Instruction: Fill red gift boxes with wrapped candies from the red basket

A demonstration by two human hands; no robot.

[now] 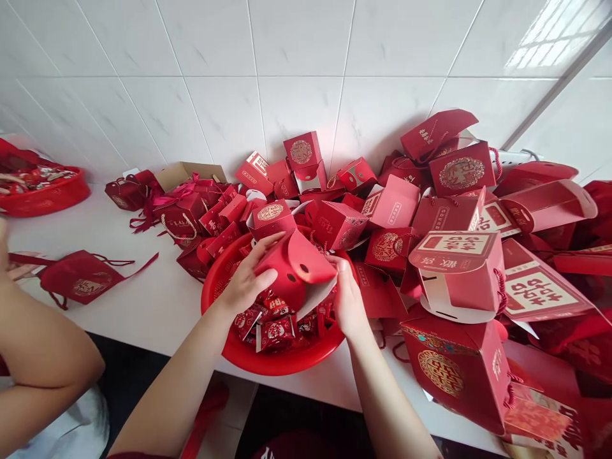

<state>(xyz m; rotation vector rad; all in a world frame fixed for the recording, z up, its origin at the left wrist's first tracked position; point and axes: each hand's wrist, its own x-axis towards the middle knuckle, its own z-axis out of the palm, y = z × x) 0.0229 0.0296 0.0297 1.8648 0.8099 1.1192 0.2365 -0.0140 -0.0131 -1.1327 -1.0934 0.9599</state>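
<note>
Between my two hands is a red paper gift box (291, 277), tilted, with a rounded flap that has small holes in it. My left hand (251, 275) grips its left side, fingers along the far edge and thumb on the near face. On the other side, my right hand (348, 296) holds the right edge by a pale inner flap. Directly below the box stands a red plastic basket (272, 368) with wrapped red candies (277, 333) in it. What the box contains is hidden from this angle.
Many red gift boxes (440, 370) are heaped to the right and behind the basket, against a tiled wall (301, 38). At left, another person's arm (43, 344) reaches over the white table (148, 306) by a dark red box (83, 277). A second red basket (48, 199) stands far left.
</note>
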